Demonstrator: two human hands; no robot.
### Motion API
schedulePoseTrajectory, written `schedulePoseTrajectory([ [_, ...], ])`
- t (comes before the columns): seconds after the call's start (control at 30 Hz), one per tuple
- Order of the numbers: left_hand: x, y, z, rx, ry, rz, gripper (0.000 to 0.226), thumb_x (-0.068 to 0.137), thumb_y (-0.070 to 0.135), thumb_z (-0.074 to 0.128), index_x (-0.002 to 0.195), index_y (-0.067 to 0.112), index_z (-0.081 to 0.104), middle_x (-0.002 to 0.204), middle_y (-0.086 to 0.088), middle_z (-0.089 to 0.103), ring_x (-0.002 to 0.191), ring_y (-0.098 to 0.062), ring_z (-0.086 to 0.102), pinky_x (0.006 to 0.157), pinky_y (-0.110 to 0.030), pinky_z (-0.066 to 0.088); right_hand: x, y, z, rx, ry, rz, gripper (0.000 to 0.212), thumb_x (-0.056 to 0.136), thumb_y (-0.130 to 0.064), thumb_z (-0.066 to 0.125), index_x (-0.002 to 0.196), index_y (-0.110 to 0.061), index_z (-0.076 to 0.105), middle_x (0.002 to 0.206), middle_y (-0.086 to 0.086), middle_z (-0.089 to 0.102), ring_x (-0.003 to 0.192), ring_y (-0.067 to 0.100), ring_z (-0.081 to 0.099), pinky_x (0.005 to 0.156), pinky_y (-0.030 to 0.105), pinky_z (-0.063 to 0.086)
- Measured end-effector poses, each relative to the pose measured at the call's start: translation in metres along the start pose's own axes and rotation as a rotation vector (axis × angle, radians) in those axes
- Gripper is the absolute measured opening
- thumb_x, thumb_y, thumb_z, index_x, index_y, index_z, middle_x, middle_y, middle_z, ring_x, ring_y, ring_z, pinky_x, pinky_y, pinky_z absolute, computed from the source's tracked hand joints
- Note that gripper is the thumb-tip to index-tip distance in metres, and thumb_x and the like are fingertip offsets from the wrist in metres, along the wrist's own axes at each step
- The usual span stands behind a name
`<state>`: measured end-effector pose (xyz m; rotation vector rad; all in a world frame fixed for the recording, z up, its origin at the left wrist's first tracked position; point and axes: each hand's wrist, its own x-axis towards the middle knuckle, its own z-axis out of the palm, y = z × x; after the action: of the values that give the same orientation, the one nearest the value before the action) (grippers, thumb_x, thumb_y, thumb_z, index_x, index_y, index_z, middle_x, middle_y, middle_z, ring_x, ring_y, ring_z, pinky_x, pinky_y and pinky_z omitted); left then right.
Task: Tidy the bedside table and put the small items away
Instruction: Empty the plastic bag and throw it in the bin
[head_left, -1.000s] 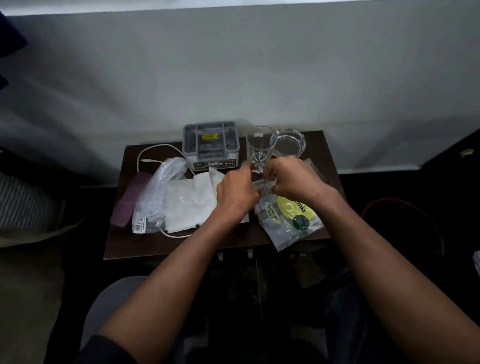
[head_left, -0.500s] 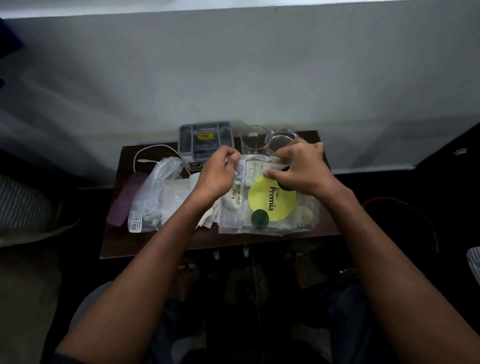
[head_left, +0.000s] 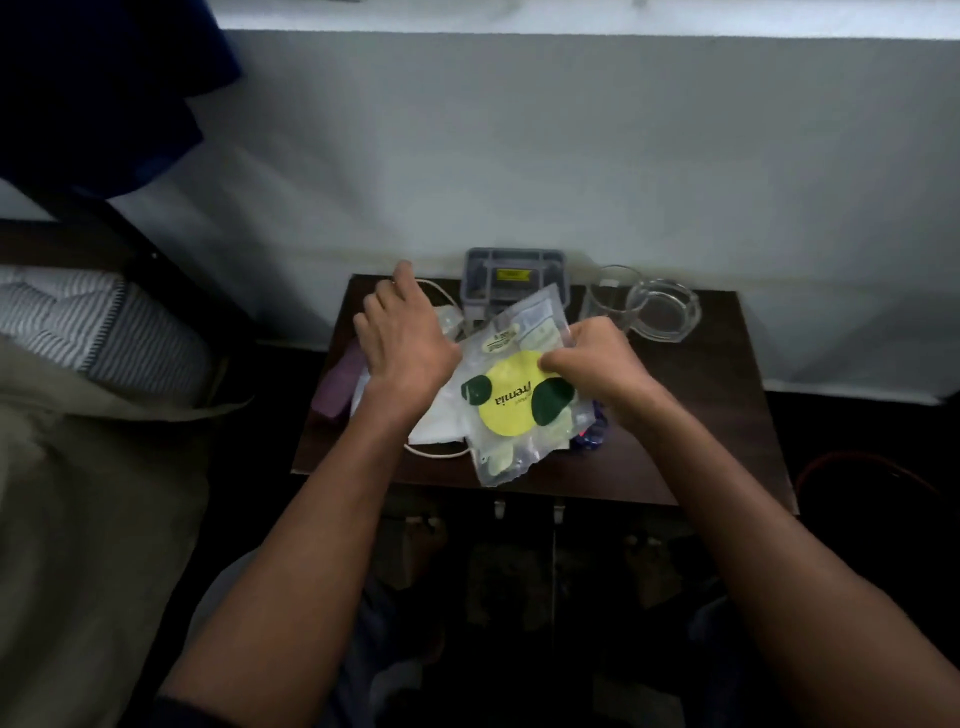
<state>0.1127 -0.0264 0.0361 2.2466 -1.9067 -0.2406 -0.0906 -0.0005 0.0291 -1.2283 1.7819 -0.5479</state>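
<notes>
On the bedside table, against the wall:
Surface: dark wood, cluttered on its left and middle.
Right hand: fingers curled, pinching the clear pouch at its right edge, holding it tilted over the tabletop.
Pouch: yellow round label, dark green patches, pale contents inside.
Left hand: fingers spread and loose, over the white papers; contact cannot be told.
Rear edge: grey compartment box with yellow sticker.
Rear right: drinking glass just beside glass ashtray.
Left edge: purple case, partly hidden.
Cable: white, looping out below the papers.
</notes>
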Motion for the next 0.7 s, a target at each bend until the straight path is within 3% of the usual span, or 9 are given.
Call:
schedulePoseTrajectory([
  [0.07, 0.003, -0.011, 0.002, 0.050, -0.061, -0.008, 0.101, 0.083, 0.027, 0.085, 0.159, 0.007, 0.021, 0.151, -0.024, 0.050, 0.139, -0.043, 0.049, 0.113, -0.051, 0.038, 0.004, -0.004, 0.010, 0.057, -0.012, 0.039, 0.005, 0.088, -0.006, 0.075, 0.092, -0.003, 0.076, 0.098, 0.016, 0.080, 0.090, 0.032, 0.080, 0.088, 0.054, 0.065],
  [0.13, 0.008, -0.019, 0.005, 0.065, -0.098, 0.011, 0.098, 0.084, 0.019, 0.081, 0.159, 0.006, 0.019, 0.146, -0.024, 0.056, 0.136, -0.044, 0.053, 0.109, -0.051, 0.039, 0.006, -0.007, 0.017, 0.108, -0.053, 0.068, 0.004, 0.091, -0.008, 0.076, 0.095, -0.009, 0.075, 0.101, 0.013, 0.079, 0.091, 0.027, 0.078, 0.090, 0.049, 0.065],
  [0.27, 0.011, -0.033, -0.001, -0.070, -0.102, 0.019, 0.074, 0.088, 0.007, 0.069, 0.152, 0.010, 0.031, 0.132, -0.021, 0.065, 0.121, -0.045, 0.064, 0.086, -0.047, 0.046, 0.010, -0.011, 0.025, 0.162, -0.087, 0.104, 0.010, 0.093, -0.002, 0.073, 0.103, -0.003, 0.073, 0.110, 0.017, 0.077, 0.101, 0.032, 0.075, 0.095, 0.048, 0.062],
  [0.37, 0.007, -0.033, -0.022, -0.125, 0.060, 0.056, 0.049, 0.089, 0.018, 0.066, 0.137, 0.015, 0.055, 0.129, -0.012, 0.065, 0.115, -0.040, 0.066, 0.088, -0.047, 0.052, 0.015, -0.010, 0.025, 0.198, -0.125, 0.166, 0.010, 0.093, 0.002, 0.070, 0.101, -0.004, 0.069, 0.110, 0.018, 0.075, 0.094, 0.031, 0.074, 0.078, 0.041, 0.065],
  [0.47, -0.001, -0.028, -0.037, -0.255, 0.304, 0.188, 0.034, 0.085, 0.020, 0.061, 0.118, 0.019, 0.070, 0.117, -0.004, 0.066, 0.096, -0.035, 0.069, 0.074, -0.039, 0.050, 0.022, -0.008, 0.024, 0.177, -0.187, 0.220, 0.026, 0.091, -0.004, 0.072, 0.116, 0.000, 0.066, 0.112, 0.018, 0.073, 0.094, 0.029, 0.071, 0.075, 0.037, 0.062],
  [0.53, -0.011, -0.024, -0.042, -0.431, 0.407, 0.301, 0.030, 0.082, 0.020, 0.059, 0.107, 0.021, 0.074, 0.106, 0.002, 0.067, 0.079, -0.027, 0.065, 0.065, -0.029, 0.048, 0.024, -0.006, 0.024, 0.191, -0.208, 0.235, 0.034, 0.089, -0.007, 0.073, 0.121, 0.001, 0.065, 0.113, 0.017, 0.072, 0.087, 0.029, 0.066, 0.065, 0.031, 0.054],
  [0.57, -0.016, -0.024, -0.044, -0.499, 0.471, 0.351, 0.030, 0.080, 0.019, 0.058, 0.104, 0.021, 0.076, 0.101, 0.004, 0.067, 0.073, -0.019, 0.060, 0.061, -0.024, 0.044, 0.025, -0.005, 0.024, 0.208, -0.215, 0.239, 0.036, 0.088, -0.007, 0.072, 0.123, 0.001, 0.065, 0.113, 0.017, 0.073, 0.088, 0.030, 0.067, 0.067, 0.032, 0.056],
  [0.63, -0.020, -0.023, -0.048, -0.577, 0.639, 0.413, 0.031, 0.079, 0.015, 0.057, 0.102, 0.019, 0.077, 0.095, 0.006, 0.064, 0.070, -0.007, 0.049, 0.058, -0.012, 0.035, 0.026, -0.002, 0.021, 0.227, -0.230, 0.239, 0.037, 0.088, -0.005, 0.070, 0.125, -0.001, 0.066, 0.114, 0.018, 0.077, 0.101, 0.035, 0.074, 0.090, 0.046, 0.063],
  [0.7, -0.022, -0.024, -0.050, -0.676, 0.730, 0.467, 0.032, 0.077, 0.008, 0.057, 0.101, 0.014, 0.077, 0.092, 0.007, 0.061, 0.070, -0.008, 0.049, 0.058, -0.015, 0.038, 0.025, -0.001, 0.018, 0.231, -0.268, 0.214, 0.032, 0.091, -0.001, 0.067, 0.122, -0.007, 0.071, 0.112, 0.014, 0.081, 0.107, 0.035, 0.076, 0.102, 0.055, 0.059],
])
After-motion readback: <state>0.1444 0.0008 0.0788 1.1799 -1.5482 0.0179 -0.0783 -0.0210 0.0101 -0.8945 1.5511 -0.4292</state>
